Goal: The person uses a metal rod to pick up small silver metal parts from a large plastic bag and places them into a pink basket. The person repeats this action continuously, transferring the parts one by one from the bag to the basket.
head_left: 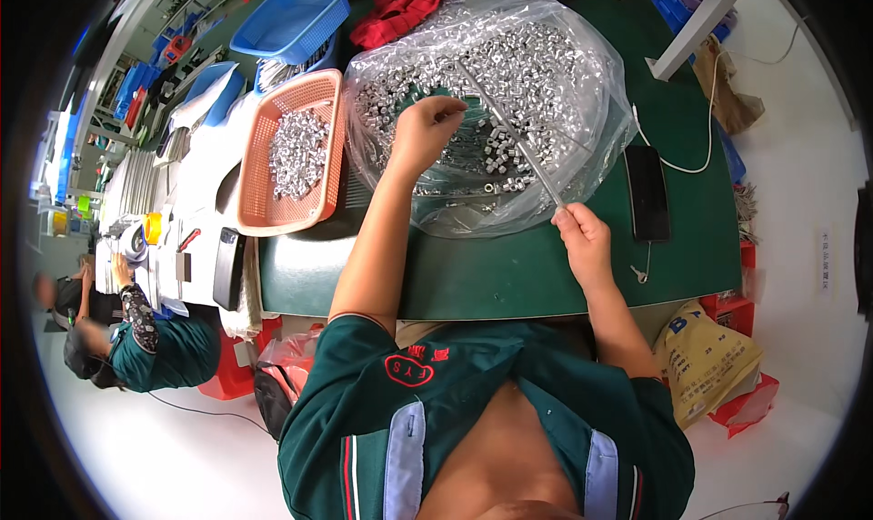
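Observation:
A clear plastic bag point(607, 161) lies spread on the green table point(400, 279), full of small shiny metal pieces point(536, 56). My right hand point(585, 240) grips the near end of a thin metal rod point(520, 144), which slants up and left across the bag. Over the left part of the bag, my left hand point(426, 136) has its fingers curled together in a pinch. Whatever may be between those fingertips is too small to make out. Left of my left forearm stands an orange plastic basket point(253, 179) with more metal pieces inside.
A blue basket point(314, 29) and a red cloth point(409, 9) lie at the far side. To the right are a black phone point(647, 192), a white cable point(698, 169) and a key point(640, 274). A co-worker point(168, 349) sits at the left; a yellow sack point(709, 361) stands low right.

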A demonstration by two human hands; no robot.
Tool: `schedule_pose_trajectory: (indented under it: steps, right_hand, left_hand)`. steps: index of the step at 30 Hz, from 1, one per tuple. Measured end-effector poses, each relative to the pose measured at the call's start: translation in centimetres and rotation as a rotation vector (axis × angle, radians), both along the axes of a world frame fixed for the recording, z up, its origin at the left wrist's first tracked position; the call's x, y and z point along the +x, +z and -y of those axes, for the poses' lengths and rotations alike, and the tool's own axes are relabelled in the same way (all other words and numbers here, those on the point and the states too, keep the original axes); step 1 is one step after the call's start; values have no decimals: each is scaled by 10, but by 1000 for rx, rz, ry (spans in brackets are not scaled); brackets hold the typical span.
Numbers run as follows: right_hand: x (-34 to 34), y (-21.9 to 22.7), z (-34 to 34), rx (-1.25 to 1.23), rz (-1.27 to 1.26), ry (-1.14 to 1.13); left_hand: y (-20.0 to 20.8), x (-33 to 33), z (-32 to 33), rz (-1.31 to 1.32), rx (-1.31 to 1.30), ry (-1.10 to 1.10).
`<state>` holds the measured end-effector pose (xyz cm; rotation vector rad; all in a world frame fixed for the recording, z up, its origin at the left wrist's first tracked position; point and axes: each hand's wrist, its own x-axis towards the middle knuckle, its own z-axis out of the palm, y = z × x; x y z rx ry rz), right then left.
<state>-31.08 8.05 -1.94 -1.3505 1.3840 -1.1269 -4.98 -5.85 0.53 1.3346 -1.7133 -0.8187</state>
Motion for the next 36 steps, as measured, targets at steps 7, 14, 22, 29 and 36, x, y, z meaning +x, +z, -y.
schedule_pose_trajectory:
  steps: [7, 14, 22, 29, 36]
  right_hand:
    - [-2, 3, 0, 62, 51, -16]
    - [-4, 0, 0, 47, 54, -4]
    - [1, 8, -3, -89, -71, 51]
    - [3, 2, -3, -134, -143, 118]
    - [6, 0, -4, -160, -228, 119]
  left_hand:
    - [-21, -24, 25, 543, -193, -9]
    - [-22, -15, 22, -239, 169, -84]
    - [-20, 36, 6, -1235, 227, -423]
    - [-17, 54, 5, -1217, 173, -340]
    - [2, 53, -5, -1016, 122, -209]
